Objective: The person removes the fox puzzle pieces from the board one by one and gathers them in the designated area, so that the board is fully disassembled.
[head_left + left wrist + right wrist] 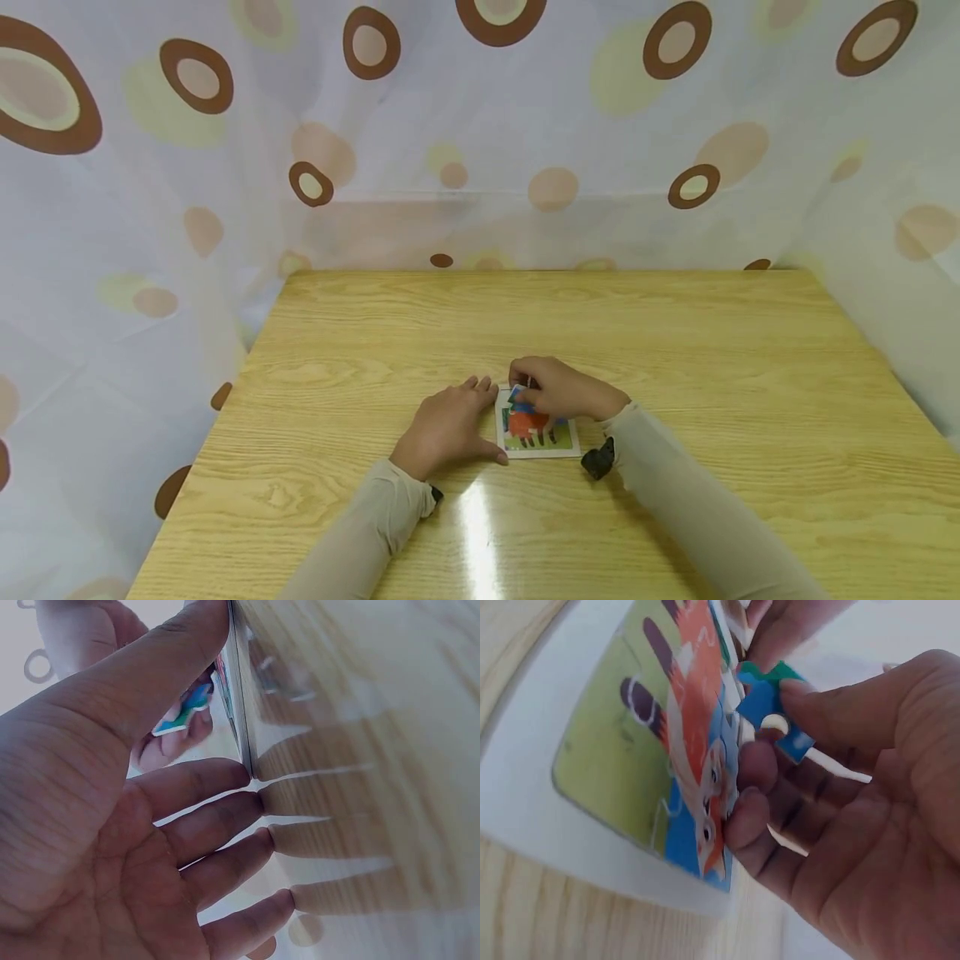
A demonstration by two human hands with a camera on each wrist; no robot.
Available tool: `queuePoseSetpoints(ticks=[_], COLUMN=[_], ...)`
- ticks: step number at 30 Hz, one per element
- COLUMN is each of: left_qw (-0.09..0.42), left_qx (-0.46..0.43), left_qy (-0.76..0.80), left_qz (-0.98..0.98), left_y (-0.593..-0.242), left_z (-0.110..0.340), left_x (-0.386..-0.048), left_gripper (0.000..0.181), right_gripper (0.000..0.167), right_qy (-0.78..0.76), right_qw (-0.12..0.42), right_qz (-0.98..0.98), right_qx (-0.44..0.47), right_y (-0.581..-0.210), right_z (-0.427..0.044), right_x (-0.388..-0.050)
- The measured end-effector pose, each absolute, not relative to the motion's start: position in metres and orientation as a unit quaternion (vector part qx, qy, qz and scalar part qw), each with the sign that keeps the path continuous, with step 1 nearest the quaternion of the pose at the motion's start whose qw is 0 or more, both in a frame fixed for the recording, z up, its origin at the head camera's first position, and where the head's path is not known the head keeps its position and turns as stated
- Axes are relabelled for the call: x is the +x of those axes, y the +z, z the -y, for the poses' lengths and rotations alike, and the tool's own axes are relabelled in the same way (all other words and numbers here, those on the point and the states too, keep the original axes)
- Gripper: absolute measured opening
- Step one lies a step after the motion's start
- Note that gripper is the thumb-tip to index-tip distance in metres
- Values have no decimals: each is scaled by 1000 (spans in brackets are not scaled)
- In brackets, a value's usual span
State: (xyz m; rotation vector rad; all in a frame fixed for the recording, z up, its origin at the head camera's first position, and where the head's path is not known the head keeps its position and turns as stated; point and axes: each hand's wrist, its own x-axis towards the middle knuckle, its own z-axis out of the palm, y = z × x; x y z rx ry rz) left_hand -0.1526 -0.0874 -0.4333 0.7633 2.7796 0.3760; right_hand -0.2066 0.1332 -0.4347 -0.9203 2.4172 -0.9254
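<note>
The right grip (555, 390), narrowed to a pinch, has 1 blue-and-green puzzle piece (761, 701), tilted. Just below that grip is the picture board (540, 453); against the board's edge the left grip (447, 423) lies spread, clasping nothing. Lowered askew, the piece could jam or slip; light bracing could let the board slide across the surface (360, 333).

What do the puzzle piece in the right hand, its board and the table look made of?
Piece: likely cardboard or thin wood, its printed face blue and green, its cut edge pale.
Board: perhaps coated card or painted wood; the white border looks smooth.
Table: wood or wood-look laminate, by its grain; glossy, since it mirrors a light streak.
</note>
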Motion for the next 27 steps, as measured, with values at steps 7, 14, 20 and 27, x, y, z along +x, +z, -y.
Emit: queuePoseSetpoints(ticks=[7, 14, 20, 27], left_qw=[120, 122, 123, 124], left_qx=[255, 248, 248, 253], left_qy=[132, 137, 146, 146], left_qz=[-950, -951, -950, -948], left_y=[-434, -433, -434, -433], left_z=[88, 90, 89, 87], left_x=[-153, -152, -151, -152], left_gripper=[104, 104, 102, 102], right_gripper=[7, 15, 8, 8], right_qy=[-372, -353, -348, -335], right_qw=[174, 116, 120, 116], right_qz=[-858, -888, -902, -920], right_qx=[-309, -269, -224, -165], right_y=[-434, -438, -439, -436], right_z=[-155, -180, -204, -219], right_x=[-213, -227, -237, -237])
